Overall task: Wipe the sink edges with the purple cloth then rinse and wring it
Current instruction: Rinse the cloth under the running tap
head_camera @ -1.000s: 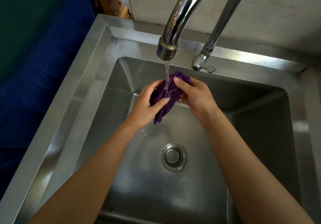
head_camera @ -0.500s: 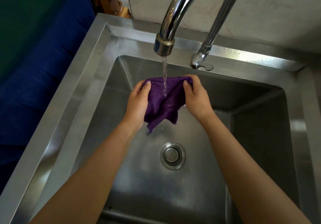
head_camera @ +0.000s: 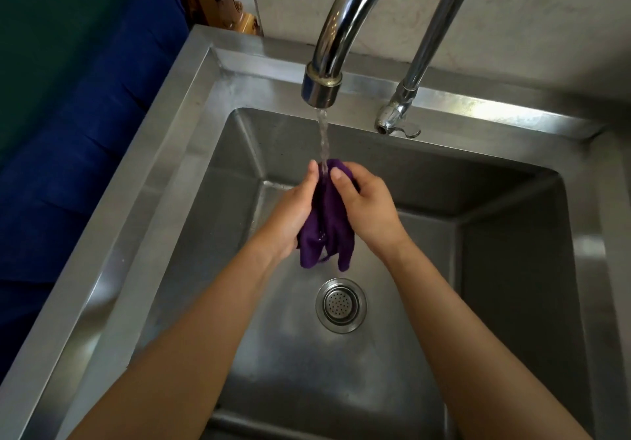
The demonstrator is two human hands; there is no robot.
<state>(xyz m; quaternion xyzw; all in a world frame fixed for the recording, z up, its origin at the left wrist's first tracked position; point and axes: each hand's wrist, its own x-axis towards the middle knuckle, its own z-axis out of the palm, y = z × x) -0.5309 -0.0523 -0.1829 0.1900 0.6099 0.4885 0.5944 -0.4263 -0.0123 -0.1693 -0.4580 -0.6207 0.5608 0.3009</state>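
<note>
The cloth (head_camera: 326,221) hangs bunched between the two hands, over the sink (head_camera: 164,152) basin and straight below the tap (head_camera: 322,87). The water (head_camera: 322,139) falls in a thin stream onto its top fold. The left hand (head_camera: 290,214) grips it from the left, with one digit laid up along the fabric and the rest hidden behind. The right hand (head_camera: 365,207) grips it from the right, thumb on the near face and fingers curled round the back. Neither hand has anything else in it.

The cloth is gathered into a narrow bundle whose long axis runs up and down. Its top end sits at the fingertips under the stream. Its loose tails dangle below the palms toward the drain (head_camera: 340,304), well clear of it. Both hands sit level on the upper part, equally near, so neither leads. This looks like the rinse step, with wringing not yet done. A twist would likely go about that upright axis, and one hand may need to shift lower for purchase on the tails.

The cloth is dark purple, limp and wet-looking, falling in deep creases. Sink and tap are steel. The rim is flat and brushed, the basin walls are sloped and dull, and the spout is polished and curved with a brass-toned ring at its mouth. The drain is a round perforated strainer
</note>
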